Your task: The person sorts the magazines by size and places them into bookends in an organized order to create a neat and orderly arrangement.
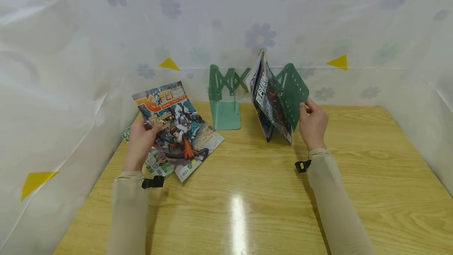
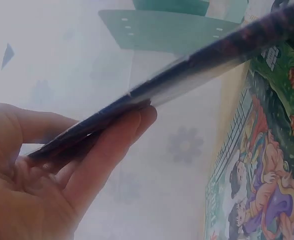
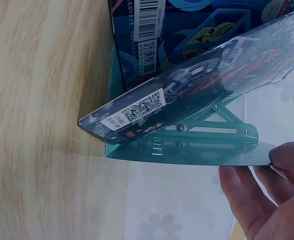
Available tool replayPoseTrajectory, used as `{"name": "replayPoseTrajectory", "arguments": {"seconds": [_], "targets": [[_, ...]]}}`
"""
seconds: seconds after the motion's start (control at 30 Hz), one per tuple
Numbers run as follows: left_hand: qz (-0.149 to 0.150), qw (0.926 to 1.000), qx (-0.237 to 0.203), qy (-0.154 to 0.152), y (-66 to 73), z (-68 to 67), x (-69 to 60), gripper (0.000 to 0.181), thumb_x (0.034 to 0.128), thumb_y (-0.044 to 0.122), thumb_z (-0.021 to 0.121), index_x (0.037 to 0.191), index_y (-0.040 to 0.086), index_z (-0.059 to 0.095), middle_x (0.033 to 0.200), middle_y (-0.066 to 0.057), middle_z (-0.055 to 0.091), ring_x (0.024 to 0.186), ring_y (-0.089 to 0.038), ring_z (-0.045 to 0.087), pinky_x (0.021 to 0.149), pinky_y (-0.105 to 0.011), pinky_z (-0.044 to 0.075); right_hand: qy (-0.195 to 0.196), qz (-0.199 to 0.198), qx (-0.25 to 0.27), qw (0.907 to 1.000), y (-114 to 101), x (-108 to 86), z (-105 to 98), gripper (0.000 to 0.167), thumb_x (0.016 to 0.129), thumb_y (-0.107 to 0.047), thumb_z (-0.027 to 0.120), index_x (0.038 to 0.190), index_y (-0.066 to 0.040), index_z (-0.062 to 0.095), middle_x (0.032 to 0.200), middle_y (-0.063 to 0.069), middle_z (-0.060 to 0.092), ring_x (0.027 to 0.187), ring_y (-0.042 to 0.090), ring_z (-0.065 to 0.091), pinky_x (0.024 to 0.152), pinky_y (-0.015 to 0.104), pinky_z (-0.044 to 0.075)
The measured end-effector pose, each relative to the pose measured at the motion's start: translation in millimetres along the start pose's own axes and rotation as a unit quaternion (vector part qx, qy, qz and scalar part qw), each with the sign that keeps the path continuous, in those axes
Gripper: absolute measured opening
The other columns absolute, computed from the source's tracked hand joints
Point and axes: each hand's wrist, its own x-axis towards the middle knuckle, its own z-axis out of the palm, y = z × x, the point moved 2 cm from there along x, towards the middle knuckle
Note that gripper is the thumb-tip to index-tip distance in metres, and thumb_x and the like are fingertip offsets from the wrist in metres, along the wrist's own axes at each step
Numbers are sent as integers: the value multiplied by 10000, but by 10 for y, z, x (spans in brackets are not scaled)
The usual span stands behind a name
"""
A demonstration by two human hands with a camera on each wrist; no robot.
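A magazine [image 1: 180, 125] with an orange title band is pinched in my left hand [image 1: 139, 145], raised at a slant over the table's left side. Edge-on in the left wrist view, that magazine [image 2: 152, 90] lies between thumb and fingers. Beneath it another magazine [image 1: 157, 160] shows partly; its colourful cover [image 2: 267, 180] appears at right. My right hand [image 1: 314, 123] pinches the edge of the right end plate of a green expandable bookend [image 1: 295, 93]. Magazines [image 1: 270, 101] lean inside that end, their lower corners jutting forward. In the right wrist view, thumb and fingers grip the plate [image 3: 202, 157].
The bookend's left end has a bare base plate [image 1: 226, 115], and its crossed lattice links both ends. A white flowered sheet [image 1: 212, 19] hangs behind and at the sides, with yellow triangles [image 1: 170, 63] on it. The wooden table [image 1: 269, 196] extends forward.
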Motion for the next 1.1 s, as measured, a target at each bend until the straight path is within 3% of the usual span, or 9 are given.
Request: {"name": "replayPoseTrajectory", "arguments": {"seconds": [0.23, 0.37, 0.53, 0.73, 0.87, 0.97, 1.1], "targets": [[329, 9975, 604, 141, 88, 54, -71, 406, 1010, 163, 539, 1389, 24, 503, 1131, -211, 625, 761, -253, 632, 530, -388, 567, -29, 12, 23, 10000, 2, -10, 7, 278, 1005, -172, 596, 1246, -82, 701, 1185, 148, 679, 973, 328, 679, 760, 501, 547], [600, 9930, 984, 243, 124, 90, -121, 403, 1008, 165, 543, 1388, 30, 514, 1186, -199, 635, 883, -289, 644, 650, -386, 554, 40, 43, 25, 10000, 2, -5, -3, 279, 1007, -184, 592, 1243, -87, 704, 1191, 138, 679, 969, 321, 680, 745, 500, 544], [770, 9900, 1110, 408, 124, 156, -214, 397, 1002, 139, 548, 1381, 25, 515, 1241, -213, 618, 1040, -321, 618, 802, -445, 504, 34, 30, 57, 10000, 11, -7, 1, 304, 1011, -209, 588, 1291, -130, 677, 1223, 120, 668, 979, 314, 673, 770, 491, 544], [966, 9860, 1227, 578, 139, 274, -334, 402, 1002, 117, 543, 1390, 21, 496, 1202, -227, 630, 903, -332, 662, 707, -454, 522, 29, 40, 75, 10000, 5, -12, 1, 311, 1011, -208, 589, 1303, -136, 667, 1230, 124, 665, 985, 320, 667, 800, 494, 541], [1128, 9836, 1186, 758, 173, 325, -398, 370, 998, 95, 543, 1352, -8, 513, 1196, -238, 628, 939, -335, 668, 679, -442, 543, 58, 27, 86, 9999, 2, -4, -4, 305, 1010, -203, 592, 1295, -132, 675, 1222, 124, 669, 976, 320, 669, 798, 495, 540], [1266, 9806, 1163, 937, 176, 350, -454, 302, 984, 72, 556, 1271, -20, 559, 1124, -218, 651, 834, -297, 666, 600, -342, 530, 61, 0, 76, 10000, 7, 1, -4, 294, 1009, -204, 591, 1274, -124, 690, 1198, 128, 679, 966, 322, 673, 797, 498, 539], [1502, 9737, 1182, 1242, 137, 382, -543, 192, 961, 56, 580, 1136, -17, 604, 926, -161, 653, 617, -206, 556, 489, -198, 415, 22, -18, 97, 9999, 10, -2, 4, 281, 1010, -208, 589, 1243, -105, 707, 1180, 135, 685, 970, 325, 674, 800, 503, 540]]}}
